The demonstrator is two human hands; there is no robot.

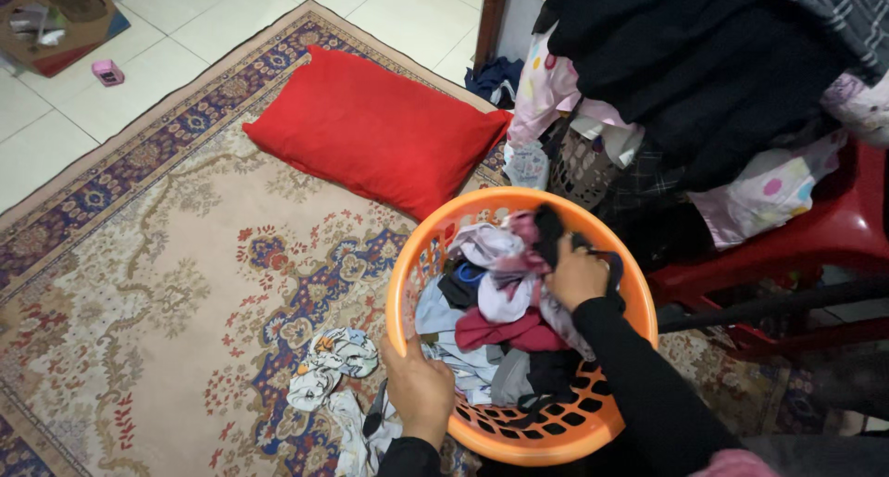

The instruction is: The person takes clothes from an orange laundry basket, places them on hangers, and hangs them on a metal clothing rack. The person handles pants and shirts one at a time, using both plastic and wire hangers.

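Flattened cardboard box (pixel 57 18) seen at top-left on tiled floor, small pink object (pixel 108 72) beside it. Orange laundry basket (pixel 415 259) set on patterned rug (pixel 157 255). Left hand (pixel 419 384): fingers closed over near rim. Right hand (pixel 576 275): fingers curled shut on clothes (pixel 495 296) inside basket. Red pillow (pixel 370 130) behind; patterned cloth (pixel 329 361) at left; red chair (pixel 815 232) heaped with garments at right.

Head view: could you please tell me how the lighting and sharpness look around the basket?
Head view: soft, even light, no glare; the orange basket, left hand and right hand are fairly sharp; the dark clothes on the red chair lose detail; straight edges lean near the frame's sides.
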